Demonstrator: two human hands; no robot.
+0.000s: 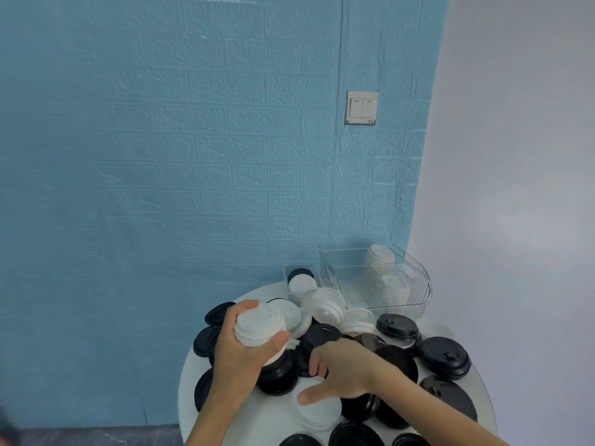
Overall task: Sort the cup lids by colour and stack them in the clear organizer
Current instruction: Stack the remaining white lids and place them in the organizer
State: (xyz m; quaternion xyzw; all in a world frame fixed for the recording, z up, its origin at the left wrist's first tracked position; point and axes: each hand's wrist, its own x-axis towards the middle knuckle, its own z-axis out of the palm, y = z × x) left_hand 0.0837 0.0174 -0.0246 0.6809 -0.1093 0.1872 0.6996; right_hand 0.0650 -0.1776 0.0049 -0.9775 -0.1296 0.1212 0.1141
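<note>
While the left hand [240, 352] is gripping a short stack of white lids [257, 326] above the heap, fingers [246, 306] and thumb curled round its rim, the stack's axis is tilting up and to the right. The right hand [341, 370] is reaching into the pile, thumb lying on a flat white lid [318, 410] on the round table [186, 394], the other fingers curling down among black lids [446, 357]. At the table's far edge the clear organizer [376, 278] is holding two leaning stacks of white lids.
</note>
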